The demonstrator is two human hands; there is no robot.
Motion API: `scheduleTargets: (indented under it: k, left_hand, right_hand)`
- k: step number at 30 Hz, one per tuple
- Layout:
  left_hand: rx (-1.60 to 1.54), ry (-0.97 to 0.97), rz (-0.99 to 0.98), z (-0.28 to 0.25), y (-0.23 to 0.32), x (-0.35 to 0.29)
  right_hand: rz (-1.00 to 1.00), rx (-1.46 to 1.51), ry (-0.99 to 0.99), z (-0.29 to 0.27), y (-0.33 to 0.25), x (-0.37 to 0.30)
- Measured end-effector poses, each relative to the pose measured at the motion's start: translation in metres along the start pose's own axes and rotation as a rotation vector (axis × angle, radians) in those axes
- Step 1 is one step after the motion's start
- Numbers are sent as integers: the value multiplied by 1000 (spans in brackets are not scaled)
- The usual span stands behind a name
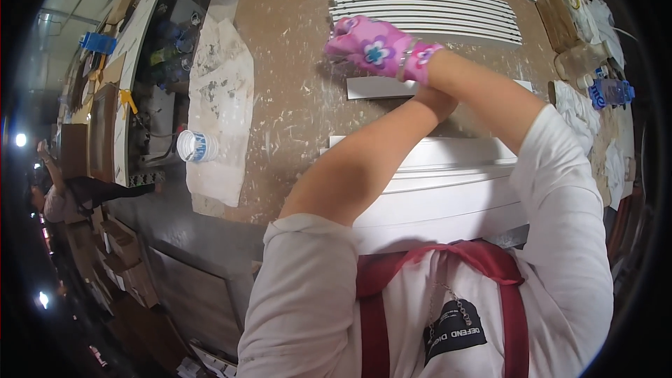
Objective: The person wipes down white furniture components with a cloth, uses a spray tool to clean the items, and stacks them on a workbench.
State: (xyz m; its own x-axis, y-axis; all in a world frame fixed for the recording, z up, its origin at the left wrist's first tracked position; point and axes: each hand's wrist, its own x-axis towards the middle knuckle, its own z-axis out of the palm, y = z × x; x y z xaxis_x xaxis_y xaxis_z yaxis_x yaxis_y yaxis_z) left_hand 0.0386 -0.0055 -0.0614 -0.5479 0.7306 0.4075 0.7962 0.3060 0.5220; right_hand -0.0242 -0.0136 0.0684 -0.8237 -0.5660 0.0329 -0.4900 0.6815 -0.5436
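Several white strips (437, 12), long axes left-to-right, gloved right hand (364, 45) by left ends, curled, hold unclear; left hand hidden.

Both arms reach forward and cross. Right forearm (483, 87) bare, lies over the left, angles up-left from a bent elbow. Right hand (367, 45) sits left of the crossing, in a pink floral glove (392, 49) reaching past the wrist, narrow band (404, 63) around it. Fingers look curled in, grip bunched; palm side hidden, can't tell if anything's inside. Left forearm (364, 157) bare, slants up-right, runs under the right. Left hand (441, 101) mostly hidden behind right forearm; fingers out of sight, grip unreadable, contact with right arm unclear. White sleeves (301, 273) end around both elbows.
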Motion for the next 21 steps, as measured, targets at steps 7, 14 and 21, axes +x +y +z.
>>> scheduleTargets:
  k: [7, 14, 21]
  left_hand:
    - [-69, -428, -405, -35, 5, 41]
    - [398, -209, -109, -40, -16, 47]
    - [-222, -226, -305, -47, 0, 13]
  right_hand:
    - [34, 305, 181, -45, 30, -57]
    - [145, 338, 312, -66, 38, -87]
    - [-178, 74, 179, -12, 52, -32]
